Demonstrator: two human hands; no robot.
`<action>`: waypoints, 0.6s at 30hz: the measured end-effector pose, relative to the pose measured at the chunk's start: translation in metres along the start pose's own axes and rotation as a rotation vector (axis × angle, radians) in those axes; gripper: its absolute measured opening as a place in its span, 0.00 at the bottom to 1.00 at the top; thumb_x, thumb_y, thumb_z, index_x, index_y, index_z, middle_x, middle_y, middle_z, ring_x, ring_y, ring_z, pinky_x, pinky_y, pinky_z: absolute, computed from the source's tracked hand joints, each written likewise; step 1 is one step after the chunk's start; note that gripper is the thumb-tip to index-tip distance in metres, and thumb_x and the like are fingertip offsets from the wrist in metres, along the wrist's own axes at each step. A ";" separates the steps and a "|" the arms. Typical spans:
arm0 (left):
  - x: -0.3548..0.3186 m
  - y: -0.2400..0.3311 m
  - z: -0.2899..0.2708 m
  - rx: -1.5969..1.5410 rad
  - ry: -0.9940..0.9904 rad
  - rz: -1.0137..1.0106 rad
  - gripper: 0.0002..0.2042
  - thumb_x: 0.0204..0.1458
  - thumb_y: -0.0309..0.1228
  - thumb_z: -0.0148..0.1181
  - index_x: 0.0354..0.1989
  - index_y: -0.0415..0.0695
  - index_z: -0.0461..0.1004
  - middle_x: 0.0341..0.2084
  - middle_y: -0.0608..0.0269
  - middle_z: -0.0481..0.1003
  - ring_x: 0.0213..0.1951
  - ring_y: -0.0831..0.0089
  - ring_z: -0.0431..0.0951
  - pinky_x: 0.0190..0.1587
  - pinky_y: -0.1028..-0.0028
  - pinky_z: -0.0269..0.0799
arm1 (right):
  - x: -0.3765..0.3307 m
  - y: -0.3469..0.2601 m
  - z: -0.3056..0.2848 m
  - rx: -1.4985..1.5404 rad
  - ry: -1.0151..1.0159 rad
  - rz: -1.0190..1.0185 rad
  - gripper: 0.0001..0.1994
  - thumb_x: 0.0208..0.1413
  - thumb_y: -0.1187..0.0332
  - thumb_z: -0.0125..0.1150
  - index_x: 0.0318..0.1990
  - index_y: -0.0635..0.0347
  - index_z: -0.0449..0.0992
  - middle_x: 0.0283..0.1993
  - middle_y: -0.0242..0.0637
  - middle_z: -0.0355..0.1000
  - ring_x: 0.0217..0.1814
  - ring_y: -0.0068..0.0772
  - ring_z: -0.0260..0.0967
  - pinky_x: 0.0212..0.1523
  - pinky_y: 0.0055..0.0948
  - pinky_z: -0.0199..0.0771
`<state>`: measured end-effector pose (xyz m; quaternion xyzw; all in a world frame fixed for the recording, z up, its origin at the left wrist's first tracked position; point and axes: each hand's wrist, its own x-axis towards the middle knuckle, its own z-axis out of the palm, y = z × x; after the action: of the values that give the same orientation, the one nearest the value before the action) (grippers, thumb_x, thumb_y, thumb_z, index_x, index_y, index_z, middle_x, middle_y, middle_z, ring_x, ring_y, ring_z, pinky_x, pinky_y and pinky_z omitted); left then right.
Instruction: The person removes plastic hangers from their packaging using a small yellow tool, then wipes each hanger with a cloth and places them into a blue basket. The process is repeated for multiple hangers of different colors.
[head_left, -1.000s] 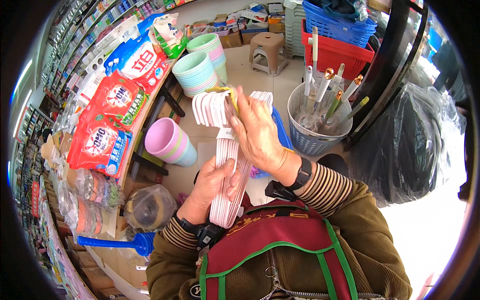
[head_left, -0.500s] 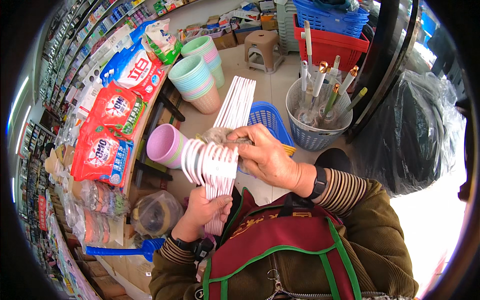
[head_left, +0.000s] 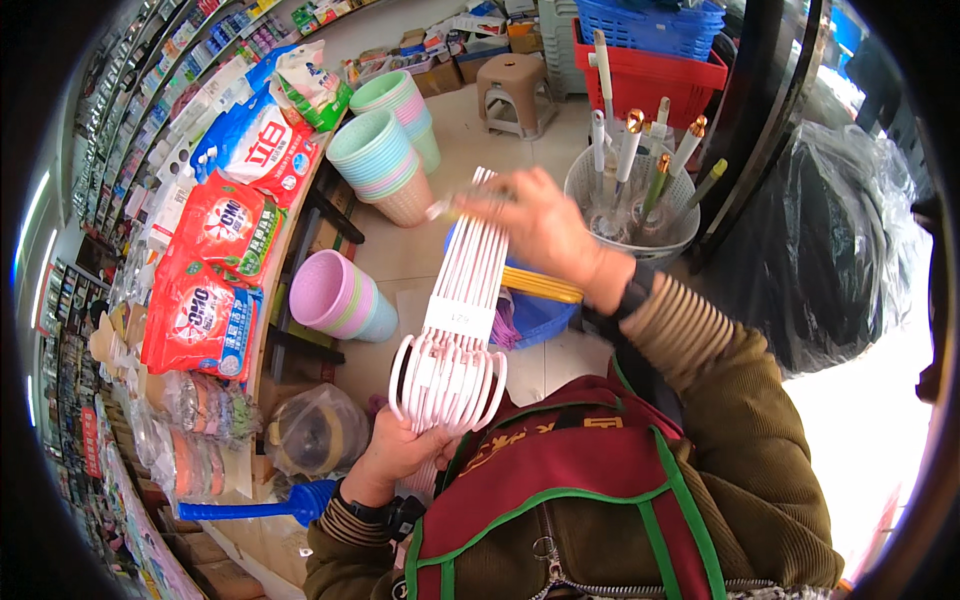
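Observation:
A bundle of white plastic hangers [head_left: 460, 320] with a white paper band around it stands between my hands. My left hand [head_left: 395, 452] grips its hooked lower end close to my chest. My right hand [head_left: 540, 228] is closed on the far upper end of the bundle, where the thin white bars fan out. A blue plastic basket [head_left: 535, 310] lies on the floor just behind the bundle.
Stacks of pastel plastic bins [head_left: 385, 150] and a pink stack [head_left: 335, 295] stand on the floor beside a shelf of red and blue detergent bags [head_left: 215, 240]. A grey basket of brushes [head_left: 630, 190], a brown stool [head_left: 510, 85], red crates [head_left: 650, 70] and a black bag [head_left: 830, 240] surround me.
The hanger bundle has been turned end over end: the hooks now point down at my left hand. My right hand has moved up to the far end.

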<state>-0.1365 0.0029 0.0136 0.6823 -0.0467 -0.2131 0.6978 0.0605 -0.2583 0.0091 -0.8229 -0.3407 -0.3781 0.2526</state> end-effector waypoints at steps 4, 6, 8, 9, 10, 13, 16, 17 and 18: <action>-0.001 -0.003 -0.010 -0.004 0.079 0.058 0.09 0.55 0.18 0.49 0.44 0.35 0.68 0.13 0.54 0.69 0.11 0.67 0.69 0.11 0.69 0.66 | -0.010 0.061 0.019 -0.282 -0.287 0.436 0.22 0.51 0.76 0.58 0.55 0.49 0.77 0.50 0.41 0.71 0.54 0.49 0.67 0.52 0.41 0.75; 0.003 -0.004 -0.017 -0.100 0.169 0.152 0.09 0.63 0.31 0.50 0.37 0.36 0.68 0.09 0.53 0.65 0.06 0.65 0.65 0.05 0.67 0.61 | -0.014 0.061 0.019 -0.032 -0.008 0.609 0.20 0.52 0.78 0.55 0.54 0.56 0.76 0.46 0.45 0.74 0.52 0.50 0.70 0.53 0.43 0.73; 0.008 -0.003 -0.023 -0.252 0.098 0.244 0.20 0.64 0.46 0.52 0.34 0.38 0.67 0.06 0.58 0.62 0.04 0.67 0.61 0.04 0.69 0.59 | -0.017 0.044 0.013 0.185 0.202 0.604 0.18 0.52 0.80 0.55 0.51 0.60 0.76 0.44 0.46 0.74 0.49 0.51 0.70 0.53 0.42 0.72; 0.010 -0.002 -0.025 -0.333 0.073 0.254 0.22 0.63 0.50 0.52 0.33 0.38 0.67 0.06 0.59 0.61 0.03 0.68 0.60 0.03 0.69 0.59 | -0.017 0.032 0.009 0.300 0.287 0.570 0.17 0.51 0.80 0.55 0.50 0.60 0.76 0.44 0.46 0.74 0.49 0.51 0.70 0.53 0.41 0.72; 0.013 0.000 -0.026 -0.363 0.074 0.255 0.21 0.64 0.48 0.52 0.34 0.38 0.67 0.06 0.61 0.60 0.03 0.69 0.61 0.03 0.69 0.60 | -0.014 0.024 0.005 0.405 0.395 0.444 0.16 0.50 0.80 0.55 0.48 0.61 0.77 0.44 0.47 0.74 0.48 0.51 0.70 0.52 0.41 0.72; 0.017 0.006 -0.021 -0.330 0.094 0.214 0.21 0.64 0.48 0.52 0.33 0.38 0.67 0.06 0.61 0.60 0.03 0.69 0.61 0.03 0.69 0.60 | 0.000 0.010 0.000 0.232 0.294 0.198 0.15 0.49 0.80 0.56 0.45 0.61 0.77 0.43 0.45 0.74 0.46 0.50 0.70 0.50 0.40 0.72; 0.019 0.009 -0.012 -0.347 0.038 0.206 0.21 0.64 0.48 0.53 0.32 0.38 0.68 0.06 0.59 0.62 0.03 0.69 0.61 0.03 0.69 0.59 | 0.010 0.002 0.011 0.200 0.136 0.176 0.12 0.47 0.75 0.59 0.41 0.55 0.79 0.38 0.38 0.75 0.45 0.47 0.70 0.47 0.39 0.75; 0.018 0.009 -0.009 -0.369 -0.011 0.209 0.21 0.64 0.48 0.53 0.32 0.38 0.68 0.06 0.59 0.62 0.03 0.68 0.61 0.03 0.69 0.59 | 0.010 -0.002 0.015 0.172 0.036 0.234 0.12 0.48 0.74 0.59 0.41 0.54 0.79 0.38 0.38 0.76 0.45 0.46 0.70 0.47 0.39 0.75; 0.018 0.008 -0.006 -0.289 0.015 0.182 0.21 0.63 0.46 0.54 0.32 0.37 0.68 0.07 0.57 0.63 0.04 0.68 0.61 0.04 0.69 0.59 | 0.010 -0.006 0.018 0.128 0.061 0.230 0.12 0.48 0.74 0.59 0.41 0.54 0.80 0.38 0.37 0.76 0.45 0.45 0.70 0.47 0.38 0.75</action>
<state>-0.1161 0.0018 0.0170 0.5693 -0.0719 -0.1486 0.8054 0.0691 -0.2389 0.0068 -0.8269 -0.2597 -0.3487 0.3566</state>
